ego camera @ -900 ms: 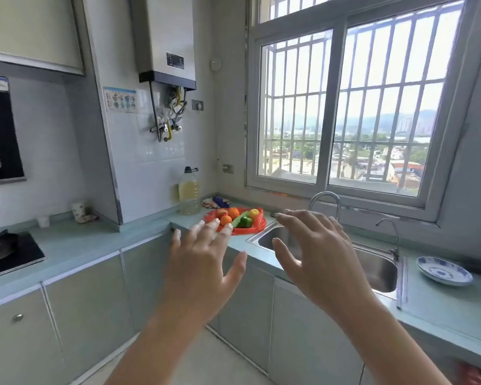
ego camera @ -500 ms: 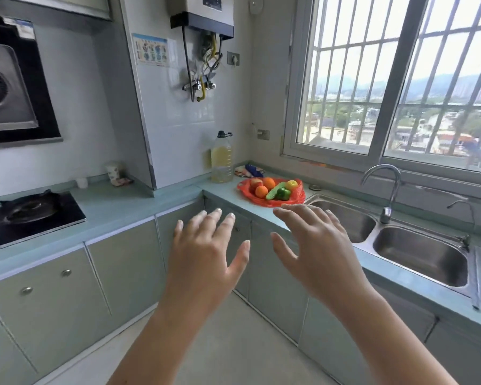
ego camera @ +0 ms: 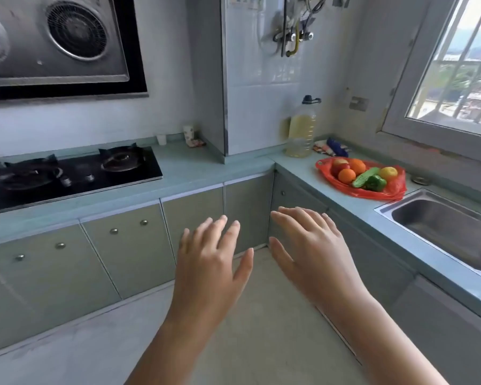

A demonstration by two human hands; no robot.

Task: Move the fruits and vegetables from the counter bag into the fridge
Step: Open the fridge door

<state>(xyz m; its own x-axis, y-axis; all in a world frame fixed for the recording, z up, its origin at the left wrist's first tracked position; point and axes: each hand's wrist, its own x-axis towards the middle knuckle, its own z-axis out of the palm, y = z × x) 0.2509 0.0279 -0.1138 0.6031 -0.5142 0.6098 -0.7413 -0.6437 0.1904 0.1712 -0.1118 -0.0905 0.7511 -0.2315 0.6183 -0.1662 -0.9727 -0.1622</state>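
Observation:
A red plastic bag (ego camera: 395,187) lies open on the pale blue counter (ego camera: 297,165) at the right, just left of the sink. In it sit an apple (ego camera: 340,164), two oranges (ego camera: 346,175), a cucumber (ego camera: 365,177), a green pepper (ego camera: 376,183) and a yellow fruit (ego camera: 388,172). My left hand (ego camera: 210,257) and my right hand (ego camera: 314,245) hover side by side over the floor, palms down, fingers spread, holding nothing, well short of the bag. No fridge is in view.
A steel sink (ego camera: 450,232) is set into the counter right of the bag. A large oil bottle (ego camera: 301,129) stands behind the bag by the tiled wall. A black gas hob (ego camera: 67,173) sits at the left under an extractor hood (ego camera: 59,43). Grey-green cabinet doors (ego camera: 128,245) line the corner.
The view has swung left and down: the window and sink slid to the right, the hob and hood came into sight. Both hands stay spread and empty and now sit lower, over the floor.

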